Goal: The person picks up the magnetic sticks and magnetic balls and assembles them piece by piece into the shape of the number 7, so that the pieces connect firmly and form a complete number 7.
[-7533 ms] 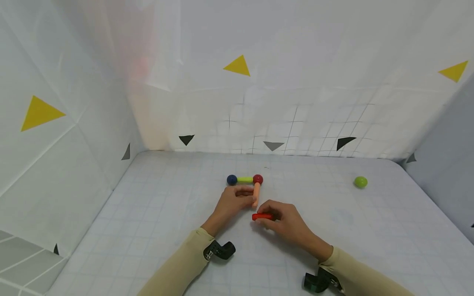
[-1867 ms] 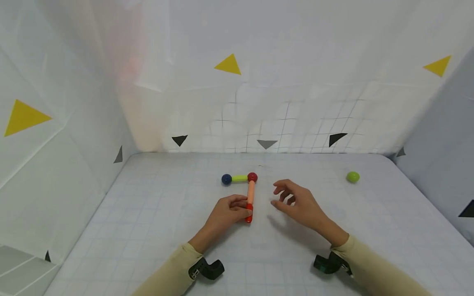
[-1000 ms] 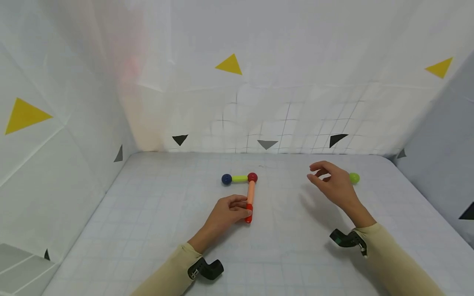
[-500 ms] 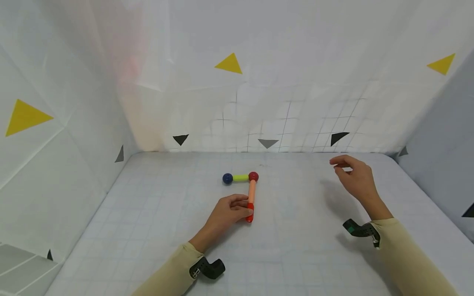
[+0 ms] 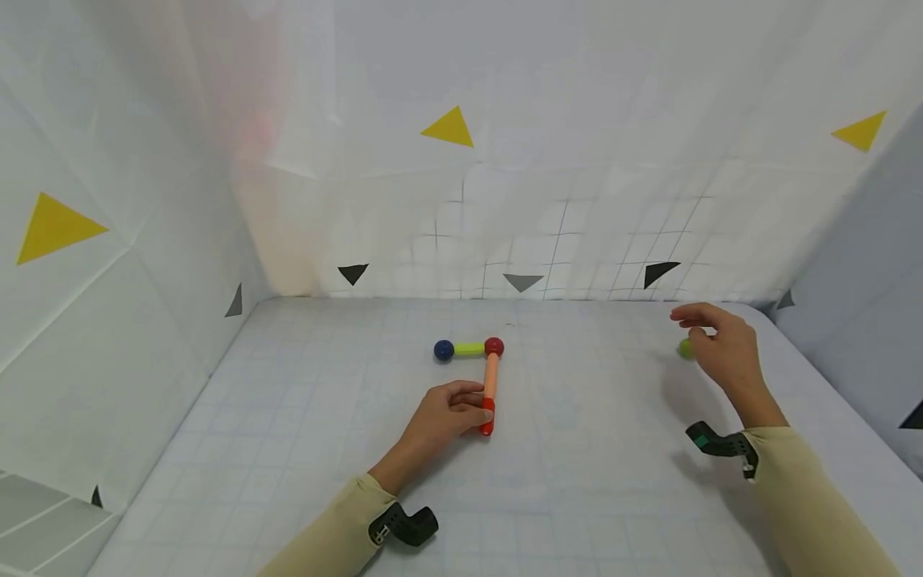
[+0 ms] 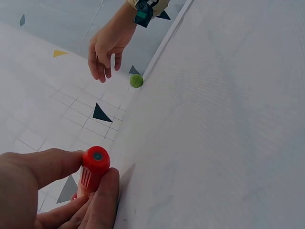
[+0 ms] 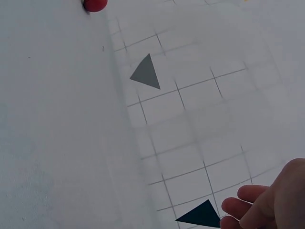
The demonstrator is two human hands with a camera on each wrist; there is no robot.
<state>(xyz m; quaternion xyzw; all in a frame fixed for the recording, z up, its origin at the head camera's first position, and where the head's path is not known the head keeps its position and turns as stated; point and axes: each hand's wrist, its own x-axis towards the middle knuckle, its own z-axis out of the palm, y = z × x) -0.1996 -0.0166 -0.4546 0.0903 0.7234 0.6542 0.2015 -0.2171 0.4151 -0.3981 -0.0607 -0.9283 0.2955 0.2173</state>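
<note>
My left hand [image 5: 441, 417] pinches a red magnetic rod [image 5: 487, 427] between thumb and fingers; its round end with a small dark disc faces the left wrist camera. Beyond it a peach rod [image 5: 491, 377] runs in line up to a red ball [image 5: 493, 346]. From that ball a lime rod [image 5: 469, 349] leads left to a dark blue ball [image 5: 443, 350]. At the right, my right hand [image 5: 724, 349] hovers with loosely bent fingers and nothing in them. Partly hidden behind it, a green ball [image 5: 684, 349] sits on the table; the left wrist view shows hand and ball apart.
The white table [image 5: 577, 481] has a faint grid and ends at a white sheet wall [image 5: 613, 104] behind. Side sheets stand left and right. Yellow, grey and black triangle marks are stuck on the sheets. Each wrist wears a black camera mount [image 5: 404, 525].
The red rod, earlier in my right hand, now lies at the peach rod's end in my left hand's pinch. My right hand has moved right, to the green ball.
</note>
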